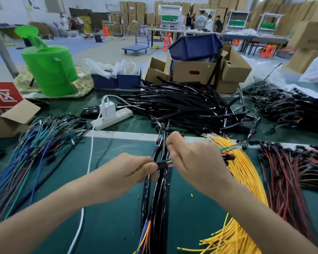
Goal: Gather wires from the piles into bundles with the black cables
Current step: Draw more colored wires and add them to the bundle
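Left hand (pixel 128 173) pinches a black cable (pixel 161 165), right hand (pixel 196 162) grips coloured wires (pixel 170 163); few bundles (pixel 154 208) done, big piles (pixel 242 173) left

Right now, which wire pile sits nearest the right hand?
The yellow pile: it runs just beside the right hand. The red-and-black pile lies farther right; the blue-green pile is far left, past the left hand.
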